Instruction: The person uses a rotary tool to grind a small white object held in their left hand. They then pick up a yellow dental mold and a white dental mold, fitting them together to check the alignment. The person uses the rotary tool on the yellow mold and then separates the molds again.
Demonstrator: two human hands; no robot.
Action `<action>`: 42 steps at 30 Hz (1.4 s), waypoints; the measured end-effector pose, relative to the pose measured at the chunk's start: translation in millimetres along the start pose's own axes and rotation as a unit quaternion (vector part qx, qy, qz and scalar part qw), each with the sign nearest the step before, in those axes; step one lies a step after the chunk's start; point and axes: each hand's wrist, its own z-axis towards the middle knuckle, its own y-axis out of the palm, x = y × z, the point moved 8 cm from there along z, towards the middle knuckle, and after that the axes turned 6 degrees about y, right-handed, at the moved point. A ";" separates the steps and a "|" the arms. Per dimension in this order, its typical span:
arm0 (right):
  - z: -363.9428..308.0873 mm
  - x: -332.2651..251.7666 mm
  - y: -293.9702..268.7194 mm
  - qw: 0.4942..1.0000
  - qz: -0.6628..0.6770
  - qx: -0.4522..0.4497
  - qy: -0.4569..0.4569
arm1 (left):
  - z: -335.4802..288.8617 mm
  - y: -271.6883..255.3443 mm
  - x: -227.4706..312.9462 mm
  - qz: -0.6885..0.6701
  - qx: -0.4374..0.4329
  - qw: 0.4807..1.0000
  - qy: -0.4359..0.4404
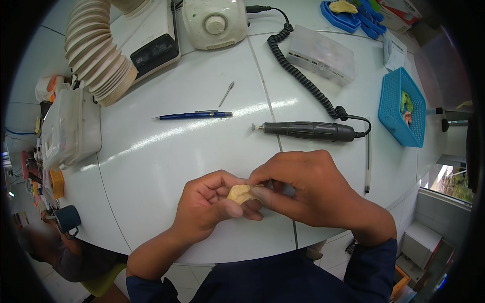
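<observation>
Low over the white table, in front of my body, I hold a small pale yellow plaster piece (239, 193) with both hands. It looks like part of a dental cast, though fingers hide much of it. My left hand (202, 203) cradles it from the left, thumb along its near side. From the right, the thumb and fingers of my right hand (308, 188) pinch its other end; whether a small tool is between them I cannot tell. Just beyond lies a black rotary handpiece (309, 131) with a small disc-like tip. A blue mechanical pencil (194, 115) and a metal bur (227, 94) rest farther left.
A coiled cord (298, 70) links the handpiece with a cream control unit (214, 25). At the far left hangs a ribbed hose (96, 50). Right: a clear box (321, 56), a blue basket (401, 107) and a pen (368, 161). A person (65, 257) sits at the lower left near a mug (68, 218).
</observation>
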 end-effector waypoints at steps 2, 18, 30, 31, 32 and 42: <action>0.4 0.2 0.3 1.000 0.002 0.000 0.000 | -0.4 0.0 -0.7 -0.002 0.000 1.000 0.002; -2.4 -5.5 1.9 0.999 -0.030 0.034 -0.031 | -2.0 0.5 -0.6 -0.086 -0.049 0.995 0.019; -4.2 -7.3 1.2 0.995 -0.057 0.055 -0.067 | -2.4 -0.5 -1.9 -0.060 -0.039 0.997 0.043; -4.3 -7.8 0.6 0.994 -0.055 0.057 -0.068 | -2.1 -0.8 -1.8 -0.063 -0.038 0.996 0.044; -4.5 -7.6 0.6 0.995 -0.054 0.057 -0.066 | -1.8 -1.2 -1.8 -0.065 -0.038 0.996 0.046; -3.1 -6.3 -1.1 0.998 -0.048 0.004 -0.031 | -2.8 1.1 -2.4 -0.073 -0.055 0.995 0.044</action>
